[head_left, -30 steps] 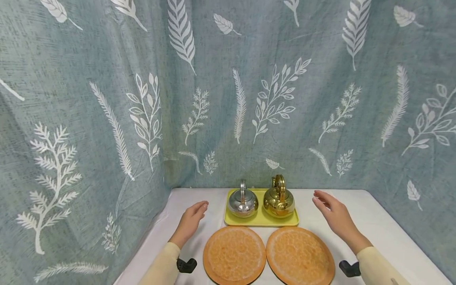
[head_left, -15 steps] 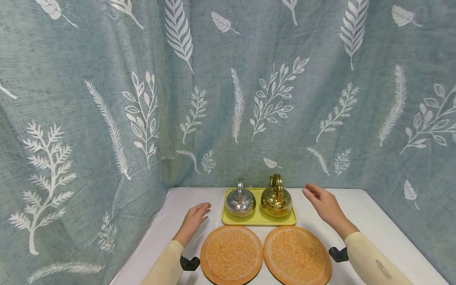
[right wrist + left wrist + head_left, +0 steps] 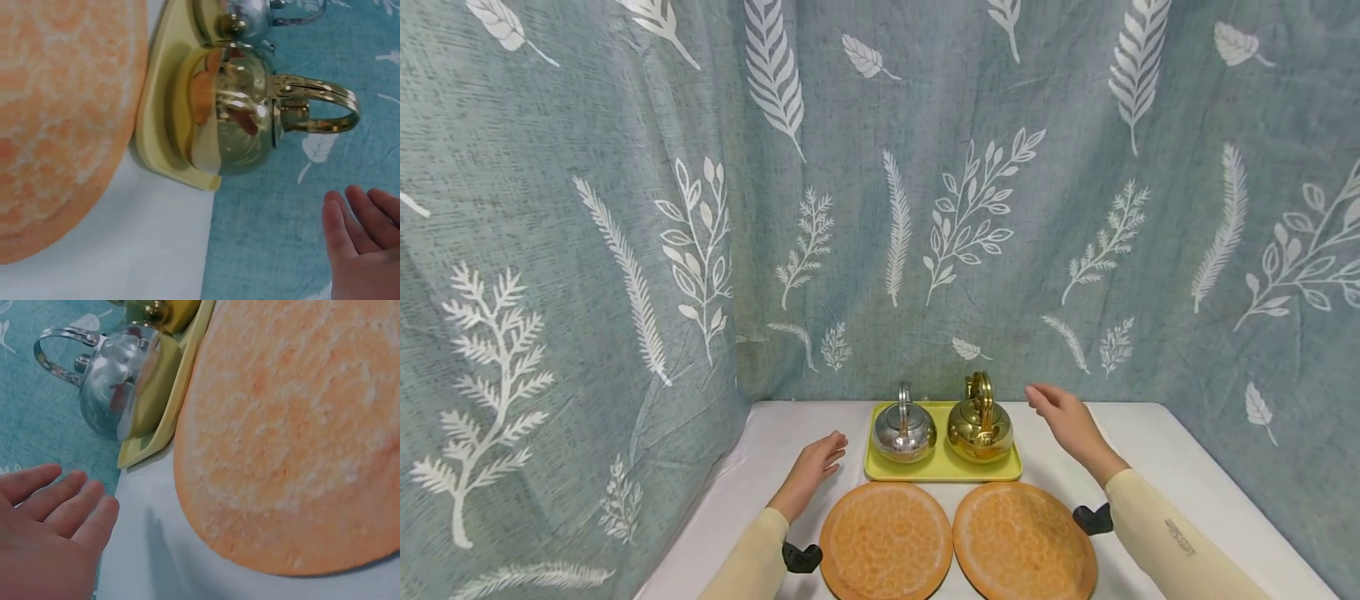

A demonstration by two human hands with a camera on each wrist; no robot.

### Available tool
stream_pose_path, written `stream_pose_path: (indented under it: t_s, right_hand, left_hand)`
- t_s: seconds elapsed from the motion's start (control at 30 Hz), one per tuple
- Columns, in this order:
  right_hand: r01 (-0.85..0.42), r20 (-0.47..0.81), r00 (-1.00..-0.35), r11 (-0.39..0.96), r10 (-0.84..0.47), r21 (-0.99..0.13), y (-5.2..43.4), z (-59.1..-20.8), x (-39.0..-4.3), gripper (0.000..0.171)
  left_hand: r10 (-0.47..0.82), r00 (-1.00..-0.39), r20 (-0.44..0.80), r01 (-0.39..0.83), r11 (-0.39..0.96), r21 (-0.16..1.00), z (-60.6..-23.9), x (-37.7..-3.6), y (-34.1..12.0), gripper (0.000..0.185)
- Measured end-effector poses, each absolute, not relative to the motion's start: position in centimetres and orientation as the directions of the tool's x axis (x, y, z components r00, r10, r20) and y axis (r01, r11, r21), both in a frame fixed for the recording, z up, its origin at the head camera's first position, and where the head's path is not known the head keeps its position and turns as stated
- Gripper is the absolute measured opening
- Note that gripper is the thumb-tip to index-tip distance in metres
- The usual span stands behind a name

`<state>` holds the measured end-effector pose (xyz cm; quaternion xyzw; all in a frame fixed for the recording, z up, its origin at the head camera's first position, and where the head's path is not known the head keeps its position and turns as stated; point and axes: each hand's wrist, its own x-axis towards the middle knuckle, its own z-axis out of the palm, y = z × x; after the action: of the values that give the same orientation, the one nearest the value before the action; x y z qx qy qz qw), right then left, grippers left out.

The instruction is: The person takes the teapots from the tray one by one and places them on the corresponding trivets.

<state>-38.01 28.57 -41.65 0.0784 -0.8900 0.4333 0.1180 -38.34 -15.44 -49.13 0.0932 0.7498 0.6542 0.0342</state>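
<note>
A silver kettle [image 3: 904,433] and a gold kettle [image 3: 980,431] stand side by side on a yellow tray [image 3: 943,477], handles upright. My left hand [image 3: 811,475] hovers left of the tray, nearest the silver kettle, holding nothing; in the left wrist view its fingers [image 3: 94,519] are extended. To the right of the gold kettle my right hand [image 3: 1069,425] is held in the air, apart from it. The right wrist view shows that hand's fingers [image 3: 369,215] loosely straight with nothing in them.
Two round, bread-patterned orange mats [image 3: 886,542] lie side by side in front of the tray on the white table [image 3: 820,414]. Blue-green leaf-printed curtains [image 3: 850,208] hang behind and at both sides.
My right hand has moved left, closer to the gold kettle. The left hand has shifted slightly toward the tray. Both kettles and the mats stay in place; the head view has turned a little.
</note>
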Motion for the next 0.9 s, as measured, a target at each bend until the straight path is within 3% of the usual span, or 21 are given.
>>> stream_pose_path:
  t_s: [0.47, 0.9]
  right_hand:
    - [-0.245, 0.27, -0.962, 0.562, -0.041, -0.79, 27.8, -41.5, -39.9, 0.066]
    - [-0.305, 0.312, -0.946, 0.581, -0.092, -0.755, 25.2, -39.5, -41.1, 0.061]
  left_hand:
    - [0.223, -0.975, -0.009, 0.012, 0.094, 0.996, -51.2, -39.8, -15.2, 0.098]
    - [0.265, -0.963, -0.048, -0.028, 0.077, 0.997, -51.4, -39.7, -14.4, 0.094]
